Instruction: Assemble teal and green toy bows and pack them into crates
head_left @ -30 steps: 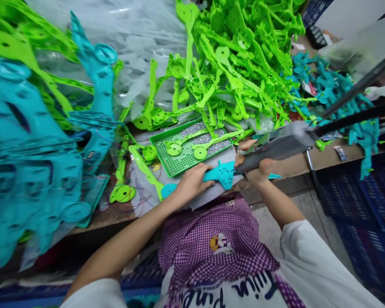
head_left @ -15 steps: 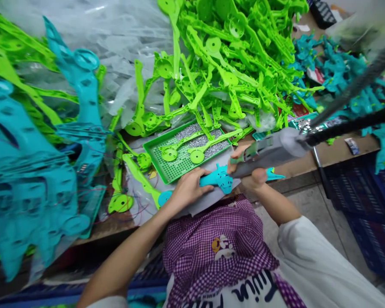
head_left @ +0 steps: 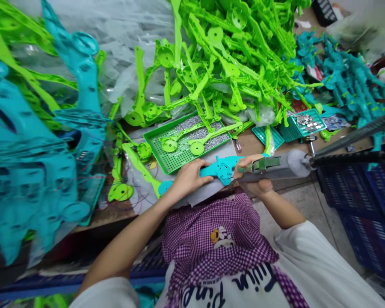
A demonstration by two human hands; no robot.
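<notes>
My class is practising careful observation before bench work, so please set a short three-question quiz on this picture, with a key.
1. Multiple choice: what does the right hand hold?
A) a paintbrush
B) a gray tool
C) a pair of scissors

2. True or false: in the picture, the green tray lies to the right of the gray tool.

3. Fill in the blank: the left hand grips a plastic piece whose color is ____.

Key:
1. B
2. False; the tray lies to the left of the tool.
3. Blue
</notes>
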